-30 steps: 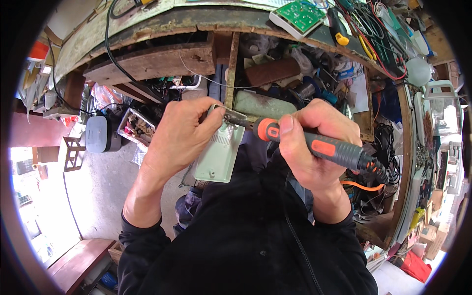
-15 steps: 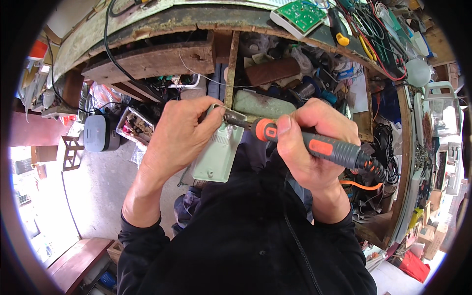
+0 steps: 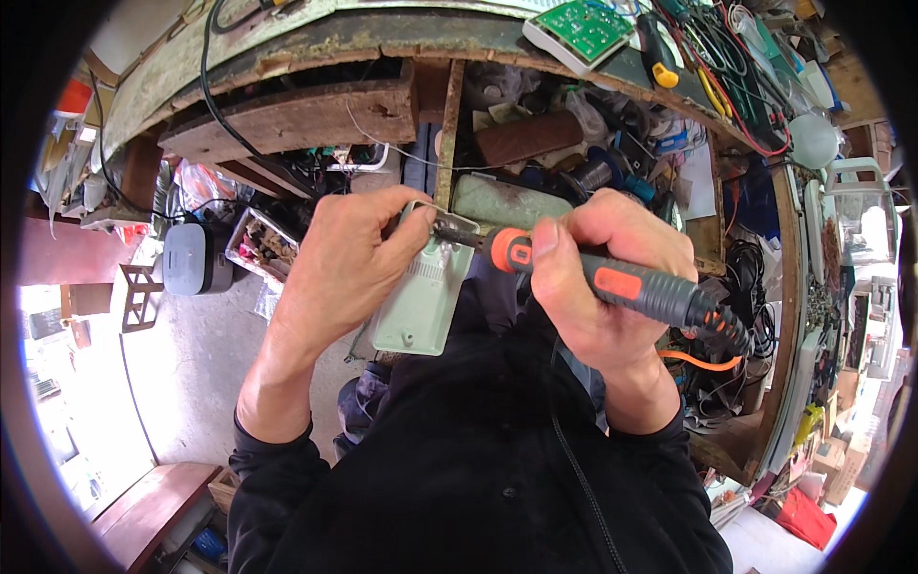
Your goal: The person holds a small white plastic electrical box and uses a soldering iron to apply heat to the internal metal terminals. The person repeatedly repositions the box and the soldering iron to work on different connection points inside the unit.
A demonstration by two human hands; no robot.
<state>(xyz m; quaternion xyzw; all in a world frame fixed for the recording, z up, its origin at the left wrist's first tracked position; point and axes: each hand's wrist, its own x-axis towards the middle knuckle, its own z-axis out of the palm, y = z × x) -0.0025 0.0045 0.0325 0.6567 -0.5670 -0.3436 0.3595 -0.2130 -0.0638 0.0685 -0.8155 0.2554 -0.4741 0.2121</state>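
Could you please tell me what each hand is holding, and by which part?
The left hand holds a pale green plastic casing by its far end; the right hand grips a black-and-orange tool around its handle.

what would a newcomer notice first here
Probably the black-and-orange tool in the right hand, pointing leftward at the pale casing that the left hand holds mid-picture. Next, the green circuit board on the bench, at the top, right of centre.
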